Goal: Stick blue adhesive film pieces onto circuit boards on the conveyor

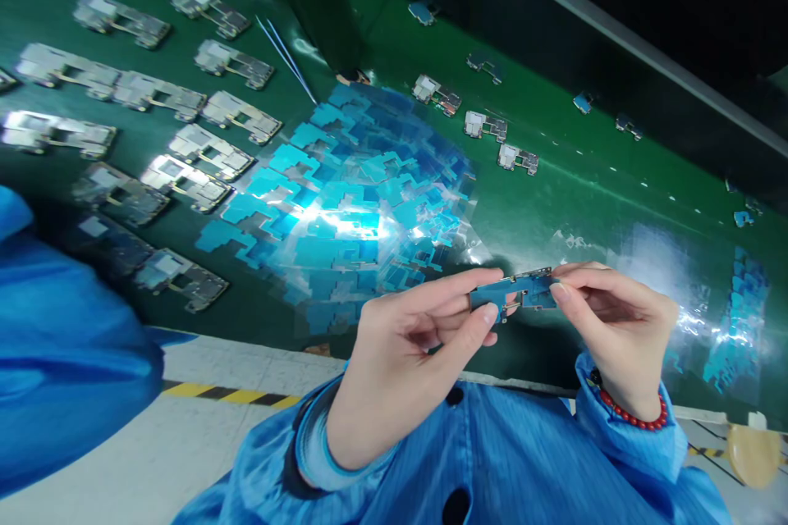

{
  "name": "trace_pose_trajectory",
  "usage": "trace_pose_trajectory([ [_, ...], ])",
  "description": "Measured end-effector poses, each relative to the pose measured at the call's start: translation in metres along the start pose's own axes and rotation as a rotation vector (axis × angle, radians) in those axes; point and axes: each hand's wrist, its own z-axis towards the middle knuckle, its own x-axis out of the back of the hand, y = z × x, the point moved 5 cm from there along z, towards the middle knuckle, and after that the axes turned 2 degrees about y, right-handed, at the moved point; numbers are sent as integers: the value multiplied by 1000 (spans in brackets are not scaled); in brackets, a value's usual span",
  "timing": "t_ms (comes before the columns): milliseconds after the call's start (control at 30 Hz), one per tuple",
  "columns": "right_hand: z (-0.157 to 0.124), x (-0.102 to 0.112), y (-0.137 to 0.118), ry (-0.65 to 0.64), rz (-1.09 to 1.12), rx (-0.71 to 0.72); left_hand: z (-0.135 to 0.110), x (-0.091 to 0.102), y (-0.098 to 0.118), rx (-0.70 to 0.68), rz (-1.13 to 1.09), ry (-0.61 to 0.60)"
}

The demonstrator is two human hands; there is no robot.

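My left hand [400,344] and my right hand [616,320] both pinch a small circuit board [515,291] with a blue film on it, each at one end. The board is held in the air above the near edge of the green work surface [554,180]. My left thumb and forefinger grip its left end, my right fingertips its right end. A red bead bracelet [634,417] sits on my right wrist. Just beyond my hands lies a heap of peeled blue film pieces [350,197].
Several metal-shielded circuit boards [185,148] lie in rows at the left. A few smaller boards [486,125] lie farther back at the right. More blue film scraps [739,320] pile at the right. A blue sleeve [55,361] fills the left edge. Yellow-black floor tape [234,394] runs below.
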Motion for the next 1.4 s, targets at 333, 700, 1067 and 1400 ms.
trace_pose_trajectory([
  [333, 0, -7, -4, 9, -116, 114, 3, 5, -3, -114, 161, 53],
  [700, 5, -1, 7, 109, -291, 138, 7, 4, -10, -91, 46, 63],
  [1067, 47, 14, 70, -98, 128, -363, 17, 4, -23, -17, 2, -93],
  [1400, 180, 144, 172, 341, -605, -382, 33, 30, -38, -176, 135, -309],
])
